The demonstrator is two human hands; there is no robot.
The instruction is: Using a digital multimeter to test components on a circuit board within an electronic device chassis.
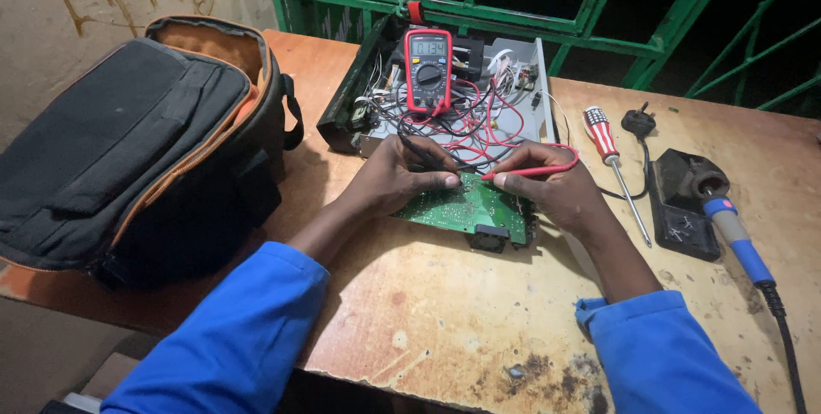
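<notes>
From the head camera we look down on a worn table [445,328]. Near its middle lies a green board [469,207], flat, just in front of an opened case [513,80] full of red and black wires. Our left hand [395,179] rests on the board's left edge, fingers pinched shut round a black probe [428,157] whose tip meets the board. Our right hand [556,187] sits at the board's right edge, thumb and forefinger closed on a red probe [530,171] that points left, its tip down on the board close to the black one. A red meter [428,70] stands propped in the case behind the hands, its screen lit. To our left a black bag [128,149] with orange trim lies open on the table. To our right lie a screwdriver [611,157] with a striped handle, a black plug [639,121], and a soldering iron [735,234] with a blue grip resting in its black stand [680,209]. Green bars [513,3] rise beyond the table.
</notes>
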